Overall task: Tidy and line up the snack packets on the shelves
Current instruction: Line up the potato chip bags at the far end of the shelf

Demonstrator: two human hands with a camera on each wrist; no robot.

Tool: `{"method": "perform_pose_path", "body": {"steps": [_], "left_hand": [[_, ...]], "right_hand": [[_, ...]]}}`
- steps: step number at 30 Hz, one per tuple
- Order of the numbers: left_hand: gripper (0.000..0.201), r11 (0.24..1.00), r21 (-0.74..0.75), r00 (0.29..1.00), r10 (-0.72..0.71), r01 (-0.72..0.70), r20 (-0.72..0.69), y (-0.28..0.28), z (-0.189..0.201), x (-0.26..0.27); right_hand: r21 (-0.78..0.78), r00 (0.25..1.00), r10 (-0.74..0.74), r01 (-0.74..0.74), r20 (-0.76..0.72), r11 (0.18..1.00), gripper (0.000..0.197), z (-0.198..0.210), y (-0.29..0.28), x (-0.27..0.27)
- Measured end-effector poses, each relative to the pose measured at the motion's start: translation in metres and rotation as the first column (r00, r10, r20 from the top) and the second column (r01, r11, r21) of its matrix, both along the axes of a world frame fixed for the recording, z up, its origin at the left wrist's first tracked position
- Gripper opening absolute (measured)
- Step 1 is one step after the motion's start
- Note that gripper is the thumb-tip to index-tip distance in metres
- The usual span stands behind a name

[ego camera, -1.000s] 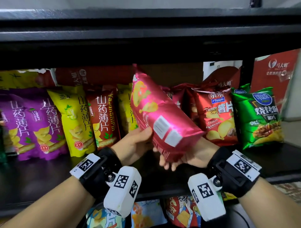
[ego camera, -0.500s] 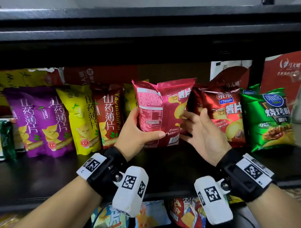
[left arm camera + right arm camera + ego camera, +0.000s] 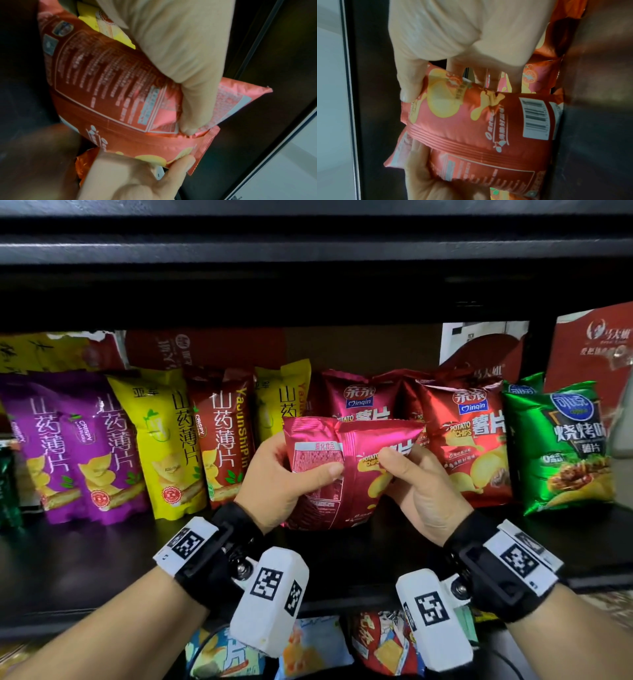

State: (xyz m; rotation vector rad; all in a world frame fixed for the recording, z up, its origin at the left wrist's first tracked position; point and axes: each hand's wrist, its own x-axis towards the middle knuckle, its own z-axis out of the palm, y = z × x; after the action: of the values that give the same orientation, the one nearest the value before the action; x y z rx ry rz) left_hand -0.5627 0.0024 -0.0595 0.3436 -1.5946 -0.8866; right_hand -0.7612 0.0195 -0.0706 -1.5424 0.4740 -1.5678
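Both hands grip a pink packet (image 3: 346, 474) just in front of the shelf's (image 3: 102, 559) standing row, the left hand (image 3: 284, 484) with its thumb across the printed back, the right hand (image 3: 421, 491) pinching the front edge. Most packets already stand in line; this one, half-turned, seemingly awaits placing before its matching packet (image 3: 359, 398).
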Motion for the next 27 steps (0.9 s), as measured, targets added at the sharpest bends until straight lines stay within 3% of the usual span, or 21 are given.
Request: {"method": "perform_pose_path", "body": {"steps": [5, 8, 12, 14, 16, 21, 27], "left_hand": [[0.025, 1.000, -0.004, 1.000, 0.002, -0.002, 0.016, 0.000, 0.001, 0.001], [0.042, 1.000, 0.018, 0.999, 0.001, -0.001, 0.044, -0.003, -0.001, 0.001], [0.072, 0.997, 0.057, 0.958, -0.071, 0.057, 0.277, -0.006, -0.002, 0.002], [0.074, 0.995, 0.071, 0.926, -0.092, 0.071, 0.367, -0.007, -0.002, 0.002], [0.072, 0.998, 0.065, 0.941, -0.040, 0.019, 0.336, -0.006, -0.001, 0.001], [0.064, 0.992, 0.105, 0.996, 0.069, -0.076, 0.063, -0.005, 0.000, 0.004], [0.075, 0.982, 0.189, 1.000, 0.009, -0.014, 0.024, -0.002, 0.002, 0.000]], "right_hand": [[0.062, 0.998, -0.048, 0.045, 0.049, 0.997, 0.039, 0.004, 0.002, 0.004], [0.061, 0.994, -0.072, 0.068, 0.080, 0.996, 0.048, 0.006, 0.004, 0.004], [0.069, 0.992, -0.067, 0.059, 0.112, 0.996, 0.048, 0.008, 0.005, 0.003], [0.081, 0.994, -0.064, 0.056, 0.088, 0.995, 0.052, 0.007, 0.006, 0.003], [0.087, 0.998, -0.046, 0.042, 0.045, 0.995, 0.054, 0.006, 0.006, 0.003], [0.121, 0.969, 0.066, -0.038, -0.239, 0.992, 0.053, 0.001, 0.007, 0.006], [0.176, 0.977, 0.060, -0.023, -0.206, 0.984, 0.048, 0.003, 0.012, 0.003]]}}
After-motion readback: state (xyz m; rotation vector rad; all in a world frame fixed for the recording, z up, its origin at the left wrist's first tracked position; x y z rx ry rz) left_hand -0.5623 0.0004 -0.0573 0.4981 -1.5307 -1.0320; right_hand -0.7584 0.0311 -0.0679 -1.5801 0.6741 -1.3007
